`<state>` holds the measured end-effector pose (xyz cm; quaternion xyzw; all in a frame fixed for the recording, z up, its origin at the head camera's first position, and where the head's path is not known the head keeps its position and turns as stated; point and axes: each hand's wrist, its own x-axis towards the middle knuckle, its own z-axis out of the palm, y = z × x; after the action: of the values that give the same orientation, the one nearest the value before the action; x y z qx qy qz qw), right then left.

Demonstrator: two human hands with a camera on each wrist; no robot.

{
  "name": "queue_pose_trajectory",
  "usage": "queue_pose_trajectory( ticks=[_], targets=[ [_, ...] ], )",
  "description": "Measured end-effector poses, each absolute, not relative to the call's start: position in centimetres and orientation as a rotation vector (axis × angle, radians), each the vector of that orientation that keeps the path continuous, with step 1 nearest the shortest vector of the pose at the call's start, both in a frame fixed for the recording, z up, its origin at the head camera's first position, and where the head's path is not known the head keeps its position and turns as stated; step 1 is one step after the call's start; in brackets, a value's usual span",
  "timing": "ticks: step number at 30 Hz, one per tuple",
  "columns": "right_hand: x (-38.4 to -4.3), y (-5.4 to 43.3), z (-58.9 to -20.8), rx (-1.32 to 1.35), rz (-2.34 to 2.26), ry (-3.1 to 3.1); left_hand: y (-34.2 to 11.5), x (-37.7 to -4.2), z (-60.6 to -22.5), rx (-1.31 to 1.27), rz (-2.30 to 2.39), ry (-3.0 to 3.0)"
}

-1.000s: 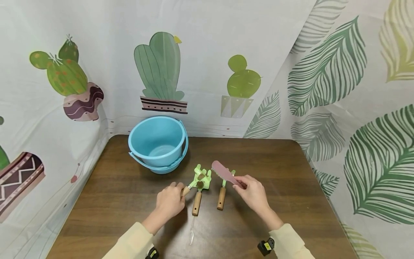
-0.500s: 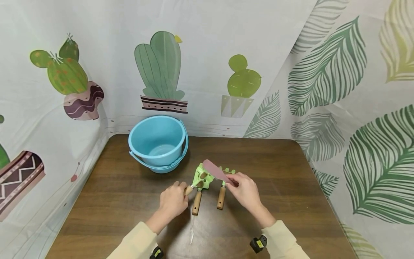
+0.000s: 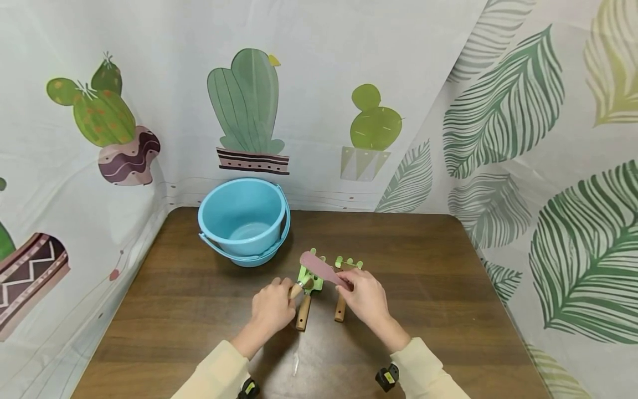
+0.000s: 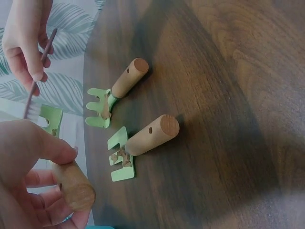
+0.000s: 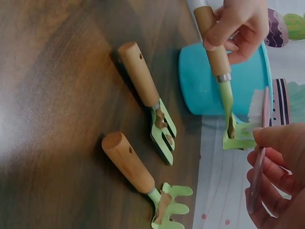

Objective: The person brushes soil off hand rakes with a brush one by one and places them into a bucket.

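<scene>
In the head view my left hand [image 3: 273, 305] grips the wooden handle of a green pronged garden hand tool [image 5: 226, 98], with brown dirt on its head. My right hand [image 3: 366, 296] pinches a pink brush [image 3: 321, 267] by its thin end. Its white bristles [image 5: 256, 106] face the tool's head; whether they touch cannot be told. Below lie a green garden fork [image 5: 143, 78] with flat prongs and a small green rake [image 5: 131, 162] with curved tines. Both have wooden handles and brown dirt on their heads. In the head view the brush partly hides the held tool's head.
A light blue bucket [image 3: 239, 246] with its handle lowered stands at the back left of the brown wooden table [image 3: 423, 260]. Behind the table hangs a cloth [image 3: 319, 111] printed with cacti and leaves.
My right hand has moved left with the brush, which now lies across the held tool's head in view. My left hand has shifted slightly right with the tool.
</scene>
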<state>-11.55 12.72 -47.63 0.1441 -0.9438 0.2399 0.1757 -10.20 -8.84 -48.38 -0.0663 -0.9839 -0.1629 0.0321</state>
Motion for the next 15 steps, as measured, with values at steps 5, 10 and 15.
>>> queue_pose_trajectory(
  ticks=[5,10,15],
  targets=[
    [-11.35,12.29,-47.92,0.370,0.637,-2.689,-8.69,-10.02,-48.54,-0.217,-0.484,-3.007],
    [-11.19,11.93,-47.98,0.339,0.612,-2.701,-8.58,-9.87,-48.54,-0.219,-0.479,-3.010],
    [-11.14,11.70,-48.07,0.341,0.581,-2.692,-8.28,-9.74,-48.61,-0.225,-0.467,-2.998]
  ],
)
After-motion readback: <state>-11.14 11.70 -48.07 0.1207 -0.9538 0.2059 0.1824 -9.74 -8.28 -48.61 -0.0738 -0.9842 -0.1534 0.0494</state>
